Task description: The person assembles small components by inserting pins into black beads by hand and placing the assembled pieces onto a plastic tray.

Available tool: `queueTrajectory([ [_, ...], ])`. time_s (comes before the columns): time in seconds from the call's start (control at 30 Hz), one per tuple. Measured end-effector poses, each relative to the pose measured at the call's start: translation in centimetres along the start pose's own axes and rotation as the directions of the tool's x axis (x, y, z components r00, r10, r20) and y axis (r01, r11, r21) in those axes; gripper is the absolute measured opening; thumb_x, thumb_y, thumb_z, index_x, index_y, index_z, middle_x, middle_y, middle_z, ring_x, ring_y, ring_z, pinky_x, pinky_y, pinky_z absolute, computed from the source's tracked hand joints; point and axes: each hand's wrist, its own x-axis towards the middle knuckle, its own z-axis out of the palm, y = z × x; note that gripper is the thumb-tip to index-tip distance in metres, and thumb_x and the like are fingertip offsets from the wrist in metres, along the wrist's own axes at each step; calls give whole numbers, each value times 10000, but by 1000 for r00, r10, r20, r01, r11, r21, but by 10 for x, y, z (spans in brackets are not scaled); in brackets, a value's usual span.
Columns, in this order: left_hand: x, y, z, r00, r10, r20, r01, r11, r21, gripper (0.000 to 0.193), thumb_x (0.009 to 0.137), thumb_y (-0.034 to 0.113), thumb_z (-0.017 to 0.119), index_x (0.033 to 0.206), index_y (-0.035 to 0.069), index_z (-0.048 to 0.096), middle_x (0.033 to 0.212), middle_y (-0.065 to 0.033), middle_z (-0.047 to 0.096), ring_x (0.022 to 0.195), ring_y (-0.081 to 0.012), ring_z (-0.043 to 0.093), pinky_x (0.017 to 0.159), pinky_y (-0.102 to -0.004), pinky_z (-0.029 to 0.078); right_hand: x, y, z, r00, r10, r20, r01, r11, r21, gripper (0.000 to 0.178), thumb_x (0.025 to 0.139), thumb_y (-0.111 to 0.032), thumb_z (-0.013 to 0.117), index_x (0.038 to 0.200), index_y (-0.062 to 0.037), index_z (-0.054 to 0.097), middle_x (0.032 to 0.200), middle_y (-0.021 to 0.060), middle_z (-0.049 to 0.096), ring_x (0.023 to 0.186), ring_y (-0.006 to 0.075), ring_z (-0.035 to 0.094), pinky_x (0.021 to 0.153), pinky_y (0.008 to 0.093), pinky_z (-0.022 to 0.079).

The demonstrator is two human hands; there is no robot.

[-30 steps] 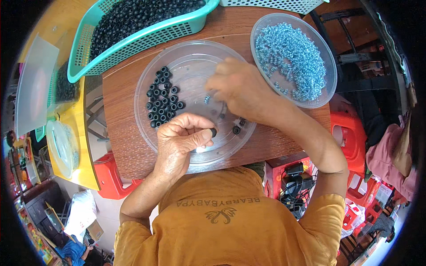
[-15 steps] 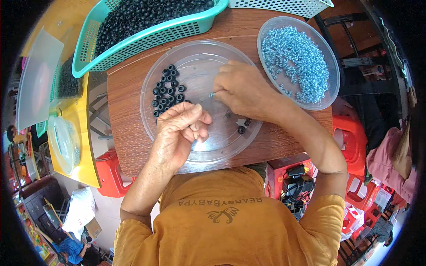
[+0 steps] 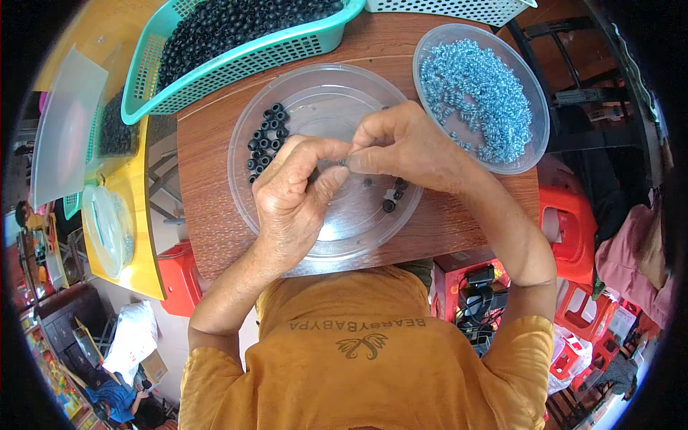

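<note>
Above the middle of a round clear plastic tray (image 3: 326,252), the fingertips of my two hands meet. My left hand (image 3: 287,190) has thumb and forefinger closed in a pinch around something mostly hidden. My right hand (image 3: 412,154) pinches a tiny bluish piece (image 3: 342,163), which looks like one of the small coil springs, against the left fingertips. A cluster of black ring-shaped parts (image 3: 265,143) lies at the tray's left, partly behind my left hand. A few more dark parts (image 3: 389,206) lie at its right, below my right wrist.
A turquoise basket (image 3: 236,75) full of black parts stands at the far left. At the far right is a clear bowl (image 3: 437,136) of small blue coil springs. A white basket (image 3: 444,11) touches the far edge. Red stools (image 3: 566,233) flank the wooden table (image 3: 208,186).
My left hand has turned and moved up and right to meet my right hand. My right hand has lowered slightly, and its fingertips now touch the left ones.
</note>
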Motion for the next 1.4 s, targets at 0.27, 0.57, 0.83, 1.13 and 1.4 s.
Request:
queueTrajectory([
  [0.27, 11, -8, 4, 999, -5, -54, 6, 999, 31, 180, 845, 11, 659, 1023, 8, 629, 905, -20, 581, 657, -58, 471, 524, -185, 413, 0, 6, 15, 976, -64, -207, 89, 990, 111, 167, 782, -123, 675, 731, 35, 659, 610, 11, 584, 598, 55, 500, 523, 259, 426],
  [0.57, 19, -9, 2, 984, -154, -90, 149, 987, -58, 91, 883, 22, 618, 972, 12, 609, 795, -38, 600, 683, -106, 559, 594, -258, 467, -5, 1, 30, 938, -54, -342, 119, 978, 173, 163, 808, -124, 673, 760, 32, 660, 637, 7, 587, 613, 45, 495, 518, 245, 414],
  [0.83, 21, -10, -3, 917, -398, 4, 371, 852, -370, 133, 918, 51, 587, 1038, 10, 626, 818, -17, 611, 607, -18, 494, 462, -163, 404, -6, 6, 24, 932, -29, -361, 107, 975, 196, 164, 815, -128, 669, 830, 35, 677, 717, 15, 636, 656, 52, 534, 568, 233, 444],
  [1.13, 13, -7, 5, 977, -208, -39, 196, 960, -198, 193, 850, -6, 644, 1042, 8, 631, 852, -14, 625, 609, -39, 501, 514, -181, 425, -2, 7, 27, 939, -8, -344, 106, 957, 269, 180, 820, -148, 675, 828, 32, 677, 731, 14, 639, 669, 52, 540, 579, 229, 444],
  [1.4, 24, -6, -6, 830, -529, 173, 512, 602, -613, 161, 896, 93, 621, 1001, -30, 617, 722, -103, 635, 394, -31, 382, 405, -182, 345, -5, 11, 35, 922, -100, -374, 193, 957, 218, 130, 832, -101, 656, 819, 28, 662, 740, 24, 633, 658, 48, 522, 573, 235, 425],
])
